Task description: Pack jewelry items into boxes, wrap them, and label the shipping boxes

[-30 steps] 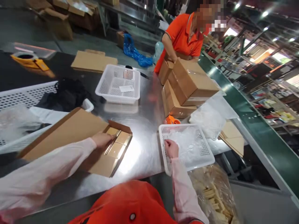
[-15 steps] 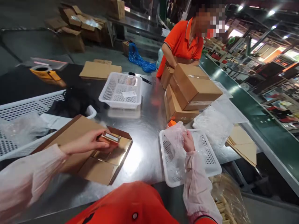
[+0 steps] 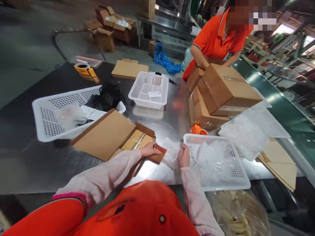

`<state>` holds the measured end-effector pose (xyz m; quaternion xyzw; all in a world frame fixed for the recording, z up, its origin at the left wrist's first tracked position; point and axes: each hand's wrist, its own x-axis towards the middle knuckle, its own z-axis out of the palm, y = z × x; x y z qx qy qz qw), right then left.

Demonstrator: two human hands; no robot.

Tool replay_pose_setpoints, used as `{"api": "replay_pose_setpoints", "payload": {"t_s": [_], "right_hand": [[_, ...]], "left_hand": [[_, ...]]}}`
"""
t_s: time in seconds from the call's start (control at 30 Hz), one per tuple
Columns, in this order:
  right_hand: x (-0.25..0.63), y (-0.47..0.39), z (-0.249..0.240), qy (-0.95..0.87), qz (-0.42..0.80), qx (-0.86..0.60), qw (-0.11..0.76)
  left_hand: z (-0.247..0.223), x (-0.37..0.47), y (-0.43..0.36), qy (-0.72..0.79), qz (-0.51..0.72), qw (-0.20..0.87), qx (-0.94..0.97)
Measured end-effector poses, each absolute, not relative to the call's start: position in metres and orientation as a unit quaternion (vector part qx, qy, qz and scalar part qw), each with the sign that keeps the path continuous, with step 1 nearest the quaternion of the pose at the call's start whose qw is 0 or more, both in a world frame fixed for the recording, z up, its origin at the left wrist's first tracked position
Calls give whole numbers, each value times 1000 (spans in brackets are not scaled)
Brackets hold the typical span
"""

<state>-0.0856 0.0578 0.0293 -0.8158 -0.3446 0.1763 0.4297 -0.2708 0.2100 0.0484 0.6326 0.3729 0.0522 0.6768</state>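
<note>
My left hand [image 3: 149, 149] is closed around a small flat box [image 3: 157, 154], brown with a red edge, just off the right side of an open cardboard box [image 3: 104, 135]. Several gold-coloured small boxes [image 3: 134, 139] lie inside that carton. My right hand [image 3: 183, 156] pinches a clear plastic bag [image 3: 171, 153], whose free end meets the end of the small box; whether the box is inside the bag I cannot tell. Under and beside my right wrist stands a white perforated basket [image 3: 242, 178] with more clear bags [image 3: 215, 160] in it.
Left, a white basket [image 3: 36, 113] holds black material [image 3: 107, 96] and plastic. Another white basket [image 3: 137, 98] stands farther back. Stacked cartons [image 3: 221, 88] and an orange tape dispenser [image 3: 199, 129] are at the right. A co-worker in orange [image 3: 213, 36] handles boxes behind them.
My left hand has carried the small box rightward out of the carton. My right hand has brought a clear bag leftward from the basket to meet it. The view has turned left.
</note>
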Motion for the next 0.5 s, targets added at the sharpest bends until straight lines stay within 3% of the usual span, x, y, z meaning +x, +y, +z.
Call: {"api": "replay_pose_setpoints", "payload": {"t_s": [0.07,0.2,0.37,0.5], "right_hand": [[-110,49,11,-405,153,-822,371],[-144,36,-20,-530,217,-786,232],[-144,39,-38,-480,242,-822,189],[-140,50,-40,-434,247,-845,193]], "left_hand": [[40,-274,202,405,68,634,655],[33,-287,184,410,100,558,714],[30,-326,159,364,4,543,756],[27,-335,158,433,44,583,686]]}}
